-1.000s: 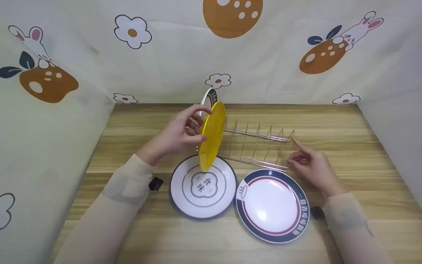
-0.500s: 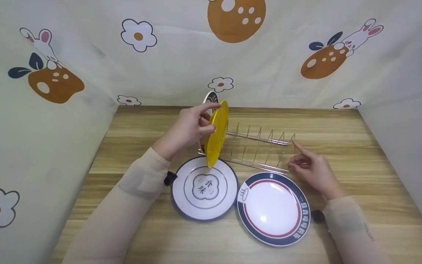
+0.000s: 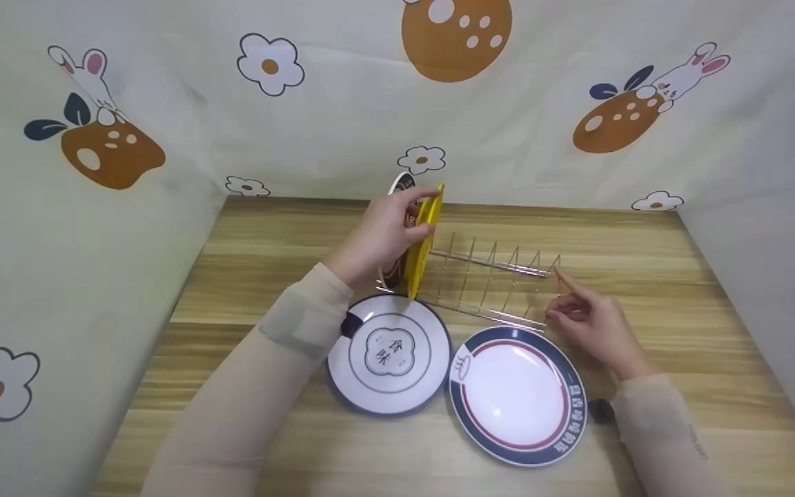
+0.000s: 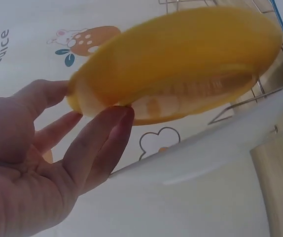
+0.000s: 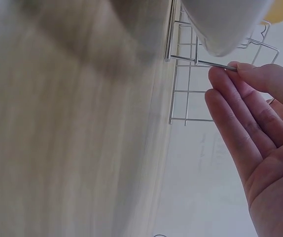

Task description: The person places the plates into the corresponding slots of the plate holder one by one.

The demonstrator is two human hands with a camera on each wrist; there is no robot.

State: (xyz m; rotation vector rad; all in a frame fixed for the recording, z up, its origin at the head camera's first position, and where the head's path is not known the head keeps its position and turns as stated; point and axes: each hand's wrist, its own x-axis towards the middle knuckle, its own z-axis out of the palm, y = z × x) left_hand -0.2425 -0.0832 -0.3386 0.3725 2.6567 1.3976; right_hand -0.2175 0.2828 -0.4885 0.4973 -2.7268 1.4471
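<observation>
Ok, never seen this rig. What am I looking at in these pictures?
No machine here: these are a person's two bare hands. The big picture comes from a head-worn camera looking forward and down; the two smaller ones come from cameras on the left and right wrists.

On the wooden table are a wire rack, a ringed white plate and a navy-rimmed plate. Another plate stands on edge at the rack's left end.

The left hand holds a yellow plate by its edge beside that one; I can't tell whether it rests in the rack. The right hand pinches the rack's right end.
</observation>
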